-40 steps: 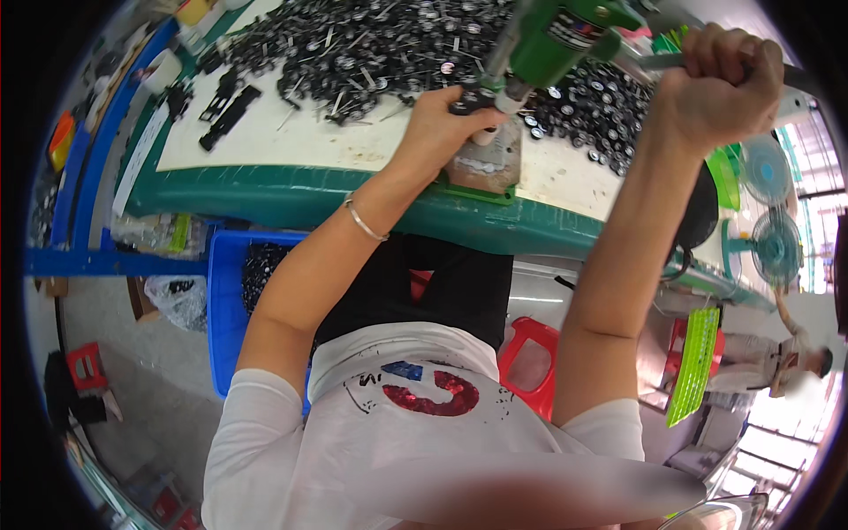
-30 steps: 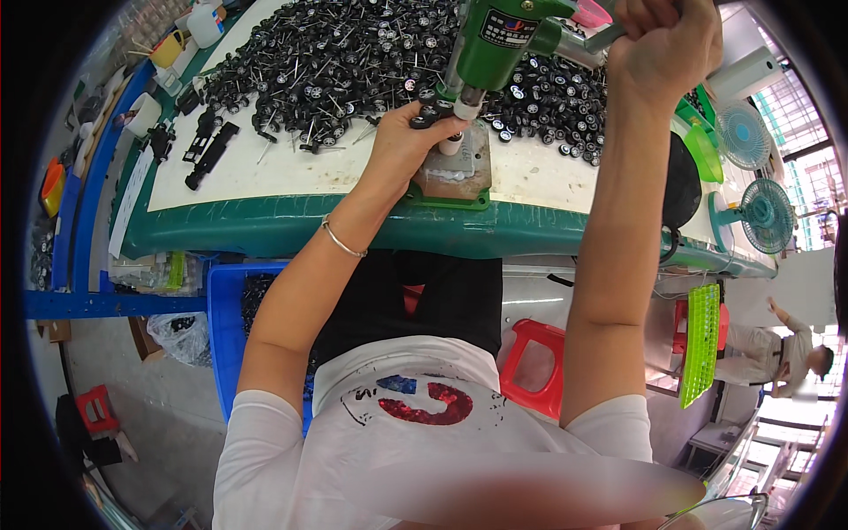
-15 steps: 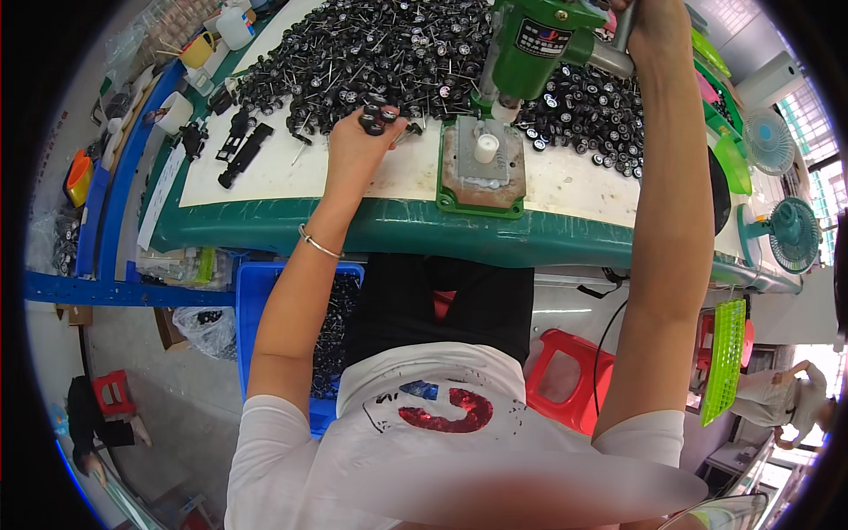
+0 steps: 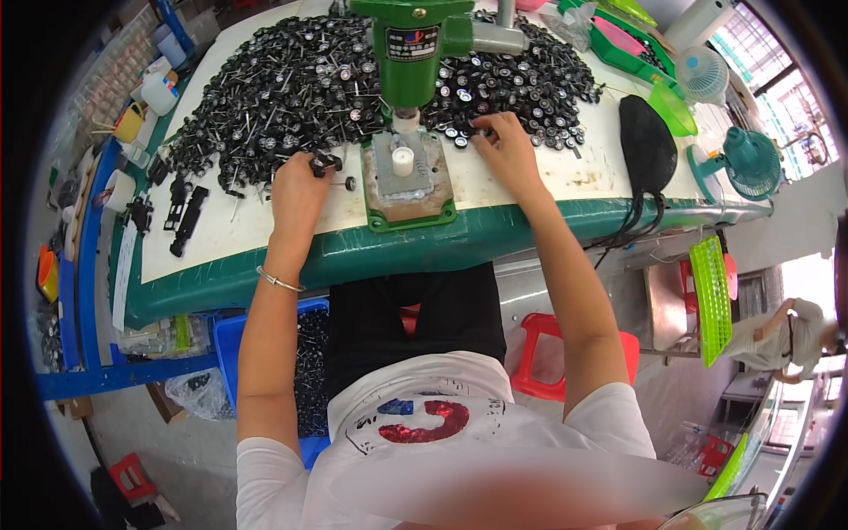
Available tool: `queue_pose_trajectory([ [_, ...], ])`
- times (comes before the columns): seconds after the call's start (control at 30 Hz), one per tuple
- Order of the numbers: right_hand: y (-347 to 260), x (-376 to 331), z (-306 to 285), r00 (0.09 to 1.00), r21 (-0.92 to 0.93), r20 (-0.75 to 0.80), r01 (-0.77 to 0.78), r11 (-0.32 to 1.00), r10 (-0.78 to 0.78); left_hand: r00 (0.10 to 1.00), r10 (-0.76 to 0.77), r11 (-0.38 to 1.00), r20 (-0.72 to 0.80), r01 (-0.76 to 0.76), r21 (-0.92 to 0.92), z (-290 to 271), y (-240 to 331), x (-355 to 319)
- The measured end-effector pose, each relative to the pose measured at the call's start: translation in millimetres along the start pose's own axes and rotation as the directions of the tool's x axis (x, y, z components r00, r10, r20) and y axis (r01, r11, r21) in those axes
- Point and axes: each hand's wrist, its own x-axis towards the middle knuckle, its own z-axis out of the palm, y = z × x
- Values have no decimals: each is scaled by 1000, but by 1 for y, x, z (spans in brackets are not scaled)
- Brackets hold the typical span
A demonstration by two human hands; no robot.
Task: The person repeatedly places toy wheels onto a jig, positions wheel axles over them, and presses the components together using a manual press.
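1. Left hand (image 4: pixel 296 193) pinches black wheels (image 4: pixel 321 166), left of the green press (image 4: pixel 410 84), back from the table edge (image 4: pixel 477 237).
2. Right hand (image 4: pixel 511 159) at near edge of the wheel pile (image 4: pixel 530 93), can't tell its grip tbh; decent tabletop (image 4: pixel 579 181) room rightward.

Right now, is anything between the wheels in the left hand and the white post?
One wheel on a thin rod, perhaps held too, shows between the wheels in the left hand and the white post; nothing else visible does.

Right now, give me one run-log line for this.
Left hand: holding black wheels; right hand: at near edge of loose wheels; green press: untouched
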Motion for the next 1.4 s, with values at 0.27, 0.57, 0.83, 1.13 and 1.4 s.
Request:
queue_pose_trajectory([
  [0.27,-15,-16,0,1000,-124,-14,14,992,-16,934,-335,652,127,327,-684,-4,1,-10],
  [0.57,-28,-14,4,999,-168,38,32,985,-26,942,-336,715,6,259,-649,-31,-2,-51],
  [0.83,-28,-15,5,997,-176,71,22,984,-9,903,-416,649,107,377,-661,-35,-15,-57],
  [1.13,-28,-14,5,999,-142,40,-8,990,14,985,-172,897,6,159,-412,-12,-11,-49],
  [1.4,-22,-15,10,1000,-82,26,-4,997,6,923,-304,338,236,336,-879,-44,1,-41],
])
